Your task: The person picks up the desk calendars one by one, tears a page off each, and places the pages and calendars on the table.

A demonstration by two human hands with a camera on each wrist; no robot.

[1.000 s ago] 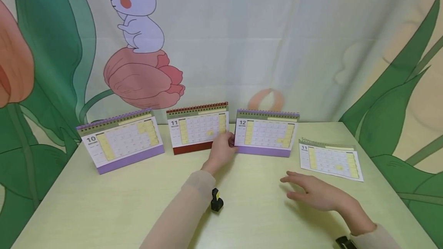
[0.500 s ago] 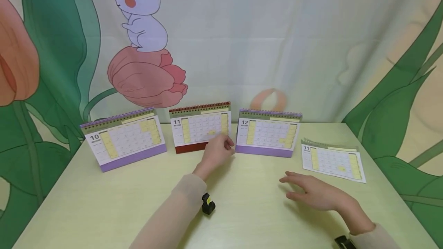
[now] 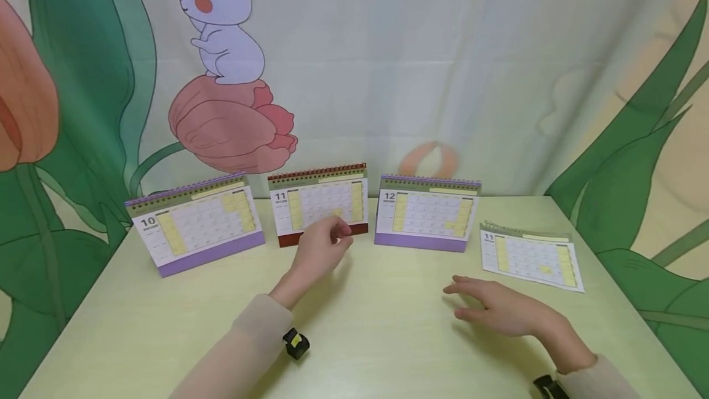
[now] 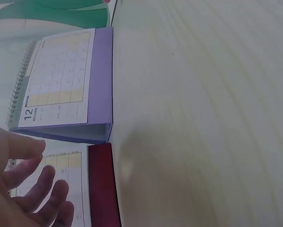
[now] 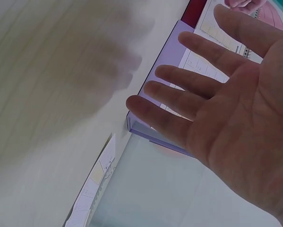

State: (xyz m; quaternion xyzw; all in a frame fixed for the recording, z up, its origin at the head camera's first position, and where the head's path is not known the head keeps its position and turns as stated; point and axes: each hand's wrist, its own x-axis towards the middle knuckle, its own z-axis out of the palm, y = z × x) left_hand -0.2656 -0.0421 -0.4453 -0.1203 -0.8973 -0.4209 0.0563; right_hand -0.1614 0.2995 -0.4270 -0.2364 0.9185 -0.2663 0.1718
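Three spiral desk calendars stand along the back of the table: a purple one showing 10 point(image 3: 207, 220), a red-based one showing 11 point(image 3: 317, 199) and a purple one showing 12 point(image 3: 426, 211). In front of the middle calendar hovers my left hand point(image 3: 320, 248), its fingers loosely bent and holding nothing; it overlaps the calendar's lower edge in the head view. My right hand point(image 3: 504, 308), palm seen in the right wrist view with fingers spread, hangs over the table at the right, also holding nothing. Nearest to it lies a loose calendar page showing 11 point(image 3: 528, 260).
The pale wooden table point(image 3: 388, 337) reaches back to a printed curtain point(image 3: 343, 79) with a rabbit, tulips and leaves. A small black device sits on each wrist, the left one point(image 3: 296, 343) plainly seen.
My left hand was at the gap between the 11 and 12 calendars, and has moved away from there to the left. The right hand has hardly moved; the calendars stay put.
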